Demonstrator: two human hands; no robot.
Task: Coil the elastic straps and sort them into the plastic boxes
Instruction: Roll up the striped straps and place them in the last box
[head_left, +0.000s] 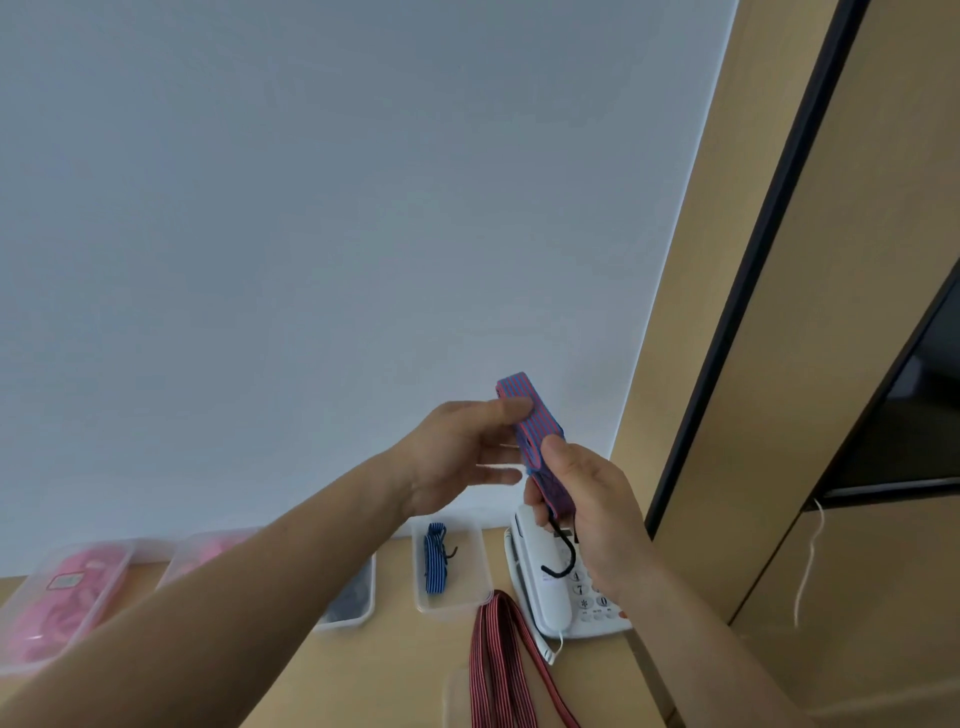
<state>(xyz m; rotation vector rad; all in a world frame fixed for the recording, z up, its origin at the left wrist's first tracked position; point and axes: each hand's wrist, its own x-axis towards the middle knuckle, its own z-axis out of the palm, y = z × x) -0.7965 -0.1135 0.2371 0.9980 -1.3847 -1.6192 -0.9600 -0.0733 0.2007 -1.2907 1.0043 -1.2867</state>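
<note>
The person holds the red-and-blue strap (530, 415) up off the worktop (405, 670), folded into a flat bundle. The right hand (592, 514) clenches the lower end, I'd guess so the layers can't spring apart, and the black hook (563, 556) dangles free below. The left hand (462, 452) pinches the top fold under its thumb, the other fingers (498, 474) straight, probably squaring it. Beneath, a plastic box (467, 571) holds a coiled blue strap (434, 558). A dark-red strap (493, 665) lies uncoiled nearby.
</note>
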